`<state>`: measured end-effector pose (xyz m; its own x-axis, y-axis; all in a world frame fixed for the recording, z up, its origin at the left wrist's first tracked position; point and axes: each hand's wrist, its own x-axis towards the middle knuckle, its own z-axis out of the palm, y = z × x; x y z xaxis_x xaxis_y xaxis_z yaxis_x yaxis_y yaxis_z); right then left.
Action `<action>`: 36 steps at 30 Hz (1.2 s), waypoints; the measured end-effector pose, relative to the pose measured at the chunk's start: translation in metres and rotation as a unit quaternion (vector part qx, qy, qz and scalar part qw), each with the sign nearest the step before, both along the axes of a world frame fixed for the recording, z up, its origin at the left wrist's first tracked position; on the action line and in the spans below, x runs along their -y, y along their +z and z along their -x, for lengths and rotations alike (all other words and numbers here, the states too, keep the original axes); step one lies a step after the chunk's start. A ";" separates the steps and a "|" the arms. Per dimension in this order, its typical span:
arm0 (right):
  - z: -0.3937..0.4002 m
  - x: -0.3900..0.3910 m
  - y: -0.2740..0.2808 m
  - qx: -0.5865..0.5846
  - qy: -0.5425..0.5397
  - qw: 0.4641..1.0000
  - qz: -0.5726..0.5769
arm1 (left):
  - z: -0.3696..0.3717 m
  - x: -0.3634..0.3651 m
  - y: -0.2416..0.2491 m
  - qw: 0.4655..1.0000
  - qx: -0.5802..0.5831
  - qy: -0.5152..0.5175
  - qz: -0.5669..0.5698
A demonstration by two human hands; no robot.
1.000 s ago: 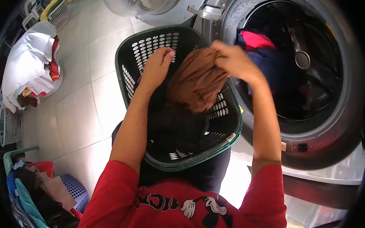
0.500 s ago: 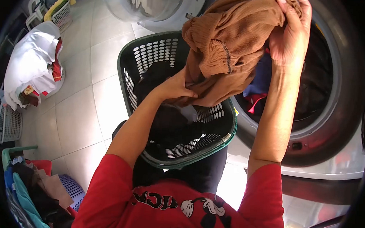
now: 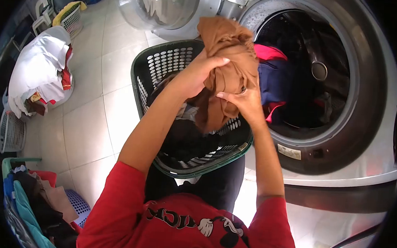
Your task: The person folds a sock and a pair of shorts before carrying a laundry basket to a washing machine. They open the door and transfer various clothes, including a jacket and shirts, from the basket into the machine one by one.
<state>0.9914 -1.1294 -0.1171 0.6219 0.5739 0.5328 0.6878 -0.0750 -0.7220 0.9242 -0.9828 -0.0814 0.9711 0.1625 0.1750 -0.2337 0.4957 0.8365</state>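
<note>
A brown garment [image 3: 230,78] is bunched up between both hands, above the dark green laundry basket [image 3: 141,60]. My left hand [image 3: 200,74] is closed around its left side, thumb on top. From the lower right, my right hand [image 3: 245,101] grips it with the thumb pressed into the cloth. Dark clothes [image 3: 180,136] lie inside the basket, partly hidden by my arms and the garment. Right of my hands, a navy and red garment [image 3: 272,80] hangs over the rim of the open washing machine drum [image 3: 343,95], which holds more dark laundry.
The machine's round glass door [image 3: 157,7] stands open at the top. To the left are a heap of white laundry [image 3: 40,66], a grey basket [image 3: 13,132] and a chair draped with clothes [image 3: 37,201]. A basket with yellow cloth [image 3: 71,21] stands farther back on the tiled floor [image 3: 84,122].
My right hand has come down and left from high beside the drum, and my left hand has risen. The brown garment is now gathered into a tighter bundle, uncovering the drum opening.
</note>
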 end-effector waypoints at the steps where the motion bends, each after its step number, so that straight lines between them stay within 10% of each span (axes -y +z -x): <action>1: -0.003 -0.002 -0.014 -0.124 0.041 0.990 -0.044 | 0.001 0.002 0.001 0.999 0.026 -0.005 -0.044; 5: -0.006 -0.008 -0.062 -0.485 0.047 0.825 -0.287 | 0.007 -0.016 0.006 0.961 -0.077 -0.080 -0.252; 14: 0.015 0.033 -0.045 -0.568 0.194 0.782 -0.170 | -0.002 0.011 -0.015 0.897 0.049 0.048 -0.438; 16: 0.008 0.031 -0.073 -0.485 0.171 0.849 -0.119 | 0.001 0.025 -0.014 0.857 0.081 0.058 -0.505; 20: 0.036 0.013 -0.029 -0.597 0.081 0.714 -0.356 | 0.017 0.050 -0.015 0.787 0.079 0.104 -0.602; 23: 0.019 0.016 -0.016 -0.581 0.125 0.671 -0.444 | 0.026 0.063 -0.010 0.823 0.158 0.140 -0.527; 26: -0.026 0.038 0.022 -0.388 0.133 0.751 -0.518 | 0.049 0.053 0.016 0.773 0.202 0.208 -0.564; 27: -0.054 0.053 0.039 -0.201 -0.022 0.935 -0.291 | 0.051 0.044 0.014 0.763 0.193 0.235 -0.571; 29: -0.131 0.076 0.055 -0.270 0.007 0.790 -0.550 | 0.044 0.024 0.004 0.820 0.169 0.208 -0.506; 32: -0.176 0.072 0.076 -0.261 -0.174 0.772 -0.553 | 0.019 -0.006 -0.021 0.860 0.127 0.218 -0.443; 34: -0.181 0.061 0.055 -0.062 -0.242 0.930 -0.271 | 0.005 -0.020 -0.028 0.868 0.118 0.244 -0.416; 36: -0.150 0.039 0.031 0.105 -0.298 0.943 0.103 | -0.014 -0.033 -0.039 0.872 0.105 0.253 -0.405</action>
